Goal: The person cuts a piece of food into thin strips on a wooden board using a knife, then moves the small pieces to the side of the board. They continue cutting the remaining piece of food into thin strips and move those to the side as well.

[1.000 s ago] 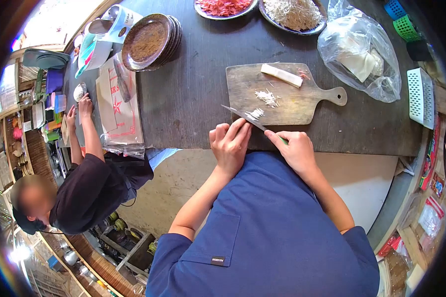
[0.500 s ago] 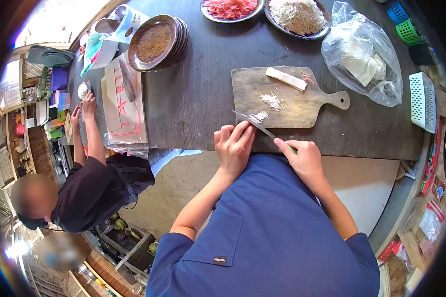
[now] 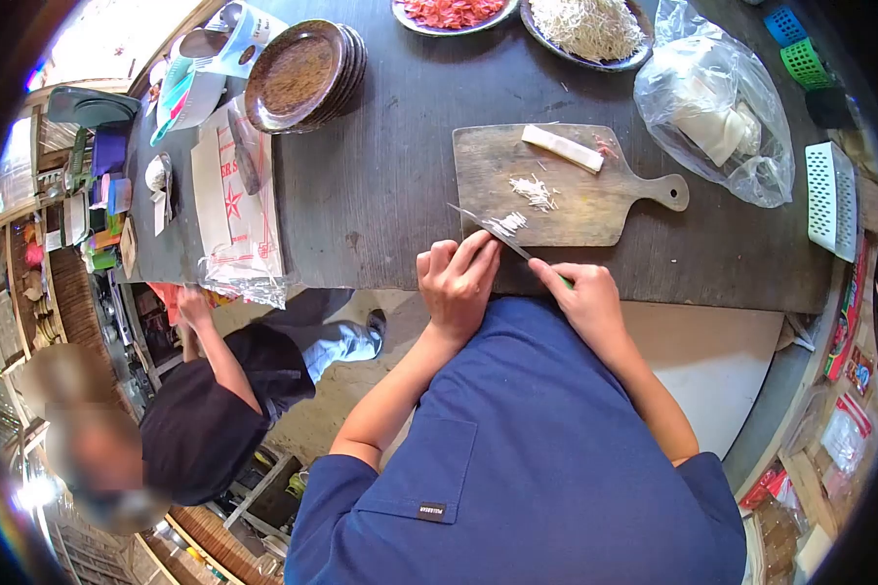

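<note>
My right hand (image 3: 585, 297) is wrapped round the green handle of a knife (image 3: 505, 238), its thin blade slanting up-left over the near edge of a wooden cutting board (image 3: 576, 222). Just below the blade, my left hand (image 3: 458, 285) has curled fingers, with the fingertips against or close to the knife. What they pinch, if anything, is hidden. Thin white strips (image 3: 534, 193) lie in a small pile on the board, and more strips sit beside the blade. A pale, peeled-looking stick (image 3: 562, 148) rests toward the board's far side, near some reddish bits.
Plates of red shreds (image 3: 454, 12) and whitish shreds (image 3: 590, 29) stand at the back. A clear plastic bag (image 3: 717, 107) with pale pieces lies right of the board. Stacked brown plates (image 3: 302, 78) and a printed paper bag (image 3: 234, 210) are left. A co-worker (image 3: 210, 409) bends beside the table.
The co-worker has drawn their hands back from the white item on the table and lowered them below its edge. My hands and the knife have barely shifted.
</note>
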